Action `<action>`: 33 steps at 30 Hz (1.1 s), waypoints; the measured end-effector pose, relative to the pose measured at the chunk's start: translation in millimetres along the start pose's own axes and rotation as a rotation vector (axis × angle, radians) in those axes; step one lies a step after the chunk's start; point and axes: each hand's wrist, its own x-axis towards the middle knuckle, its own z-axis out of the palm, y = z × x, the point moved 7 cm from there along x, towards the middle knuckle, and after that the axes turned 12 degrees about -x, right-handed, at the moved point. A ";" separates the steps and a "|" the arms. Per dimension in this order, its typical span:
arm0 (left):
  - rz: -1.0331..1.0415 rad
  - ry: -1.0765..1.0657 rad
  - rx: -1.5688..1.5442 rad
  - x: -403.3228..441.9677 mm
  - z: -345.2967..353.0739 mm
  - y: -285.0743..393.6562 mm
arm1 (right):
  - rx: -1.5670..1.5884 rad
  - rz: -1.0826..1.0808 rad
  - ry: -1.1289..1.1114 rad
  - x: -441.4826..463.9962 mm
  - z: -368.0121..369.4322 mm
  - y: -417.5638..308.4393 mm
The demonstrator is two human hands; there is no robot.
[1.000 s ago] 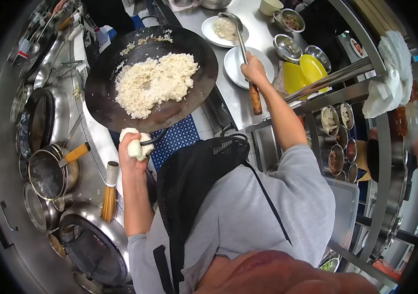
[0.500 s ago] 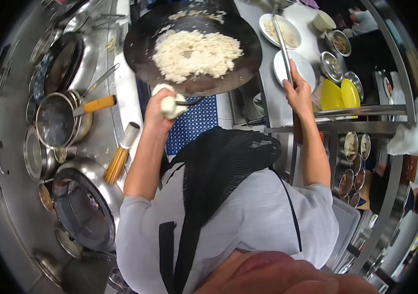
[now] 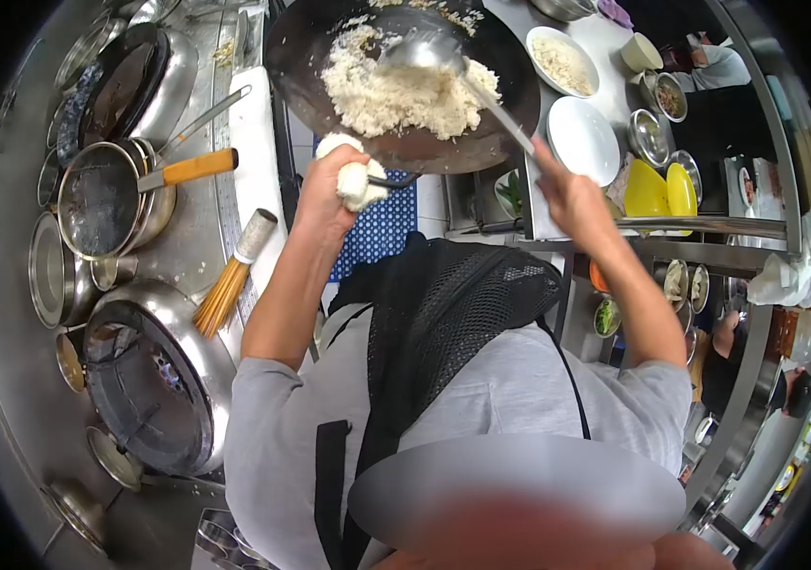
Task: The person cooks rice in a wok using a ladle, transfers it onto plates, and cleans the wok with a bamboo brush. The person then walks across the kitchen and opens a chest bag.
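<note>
"White, lumpy rice (image 3: 396,103)! Where is it?"

"Inside the big dark wok (image 3: 496,147). Most is in one wide heap, and small bits sit near the far rim."

"Is there food in other things?"

"Yes. One white plate (image 3: 594,80) beside the wok has pale food on it. A small metal bowl (image 3: 654,84) has brown and reddish bits."

"What does the left hand (image 3: 331,188) do?"

"It is closed tight around a white cloth (image 3: 358,182), at the wok's black handle (image 3: 398,180)."

"And the right hand (image 3: 575,198)?"

"Its fingers are curled around the long ladle (image 3: 500,116). The ladle's round end is at the rice heap. That part looks blurry, so I can't tell how deep it goes."
</note>
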 end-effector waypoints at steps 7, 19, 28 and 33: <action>0.163 0.092 0.153 -16.4 21.0 4.0 | 0.429 0.386 -0.250 47.7 4.1 8.3; 0.312 0.111 0.367 -11.2 28.3 26.1 | 2.102 0.343 -0.801 9.7 24.6 -111.0; 0.126 0.093 0.098 -45.7 2.4 43.7 | 2.109 0.307 -0.775 -6.5 42.6 -114.8; -0.075 -0.010 -0.038 -47.0 -17.3 23.2 | 2.354 0.359 -0.846 -39.9 27.4 -115.8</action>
